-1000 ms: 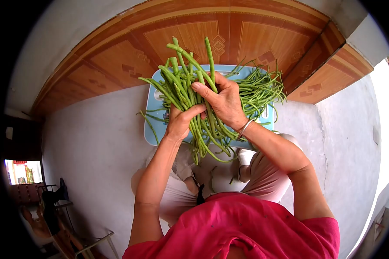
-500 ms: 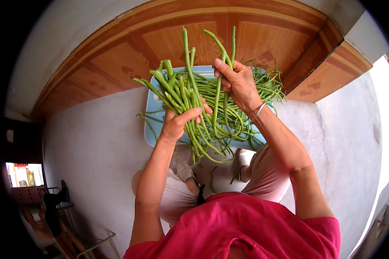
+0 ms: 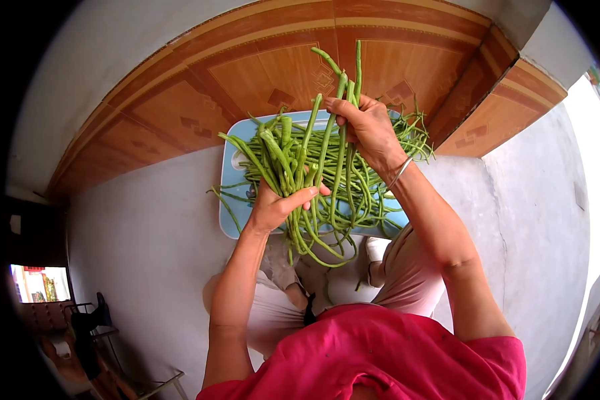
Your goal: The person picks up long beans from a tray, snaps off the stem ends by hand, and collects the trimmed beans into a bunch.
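Observation:
A thick bunch of long green beans (image 3: 279,157) is gripped in my left hand (image 3: 273,208), its cut ends fanning upward and its tails hanging over the near edge of the blue tray. Up and to the right, my right hand (image 3: 373,130) pinches several separate beans (image 3: 339,127) between thumb and fingers; their upper ends stick up in front of the wall. Beneath both hands lies the blue tray (image 3: 230,217), covered by a heap of more beans (image 3: 407,133) that spills past its right side.
Behind the tray stands a wood-patterned tiled wall (image 3: 273,67). My knees and a light shoe (image 3: 377,250) are close below the tray. Grey concrete floor (image 3: 140,200) spreads to both sides. At the lower left is a metal-framed piece of furniture (image 3: 160,383).
My right hand has moved up and right, away from the left-hand bunch, with several beans drawn out. Most recently, another bean has joined them. The view has shifted slightly.

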Demonstrator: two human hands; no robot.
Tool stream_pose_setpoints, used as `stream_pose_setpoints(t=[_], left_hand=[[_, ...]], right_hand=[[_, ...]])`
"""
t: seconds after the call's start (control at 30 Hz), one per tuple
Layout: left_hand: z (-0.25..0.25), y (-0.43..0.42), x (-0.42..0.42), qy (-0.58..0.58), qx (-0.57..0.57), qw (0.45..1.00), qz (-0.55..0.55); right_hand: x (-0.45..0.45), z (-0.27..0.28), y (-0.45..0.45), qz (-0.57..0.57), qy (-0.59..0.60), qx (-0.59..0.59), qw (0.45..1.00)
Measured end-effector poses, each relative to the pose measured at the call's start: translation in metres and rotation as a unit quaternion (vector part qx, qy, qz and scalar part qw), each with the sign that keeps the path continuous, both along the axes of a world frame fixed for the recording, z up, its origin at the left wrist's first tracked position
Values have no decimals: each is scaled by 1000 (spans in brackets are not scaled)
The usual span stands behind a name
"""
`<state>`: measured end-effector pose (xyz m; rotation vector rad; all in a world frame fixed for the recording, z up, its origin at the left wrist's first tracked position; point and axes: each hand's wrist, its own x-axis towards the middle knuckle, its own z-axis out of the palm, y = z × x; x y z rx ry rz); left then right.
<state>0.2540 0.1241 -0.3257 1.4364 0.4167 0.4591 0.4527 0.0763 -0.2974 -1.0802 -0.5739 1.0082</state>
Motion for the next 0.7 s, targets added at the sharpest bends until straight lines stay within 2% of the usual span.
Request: stream_pose_setpoints(t=[0.13, 0.23, 0.33, 0.47, 0.7], left_hand=[[2, 4, -2, -29, -42, 998, 27], [5, 5, -2, -15, -16, 1000, 4], [8, 5, -2, -11, -35, 999, -19], [2, 4, -4, -18, -59, 998, -11], [1, 4, -2, -54, -58, 993, 88]], right_hand=[[-14, -7, -2, 78, -19, -27, 996], [-23, -7, 0, 88, -20, -25, 996], [-20, -3, -2, 134, 0, -13, 991], [-17, -11, 0, 125, -28, 6, 992], [-20, -4, -3, 91, -54, 2, 994]])
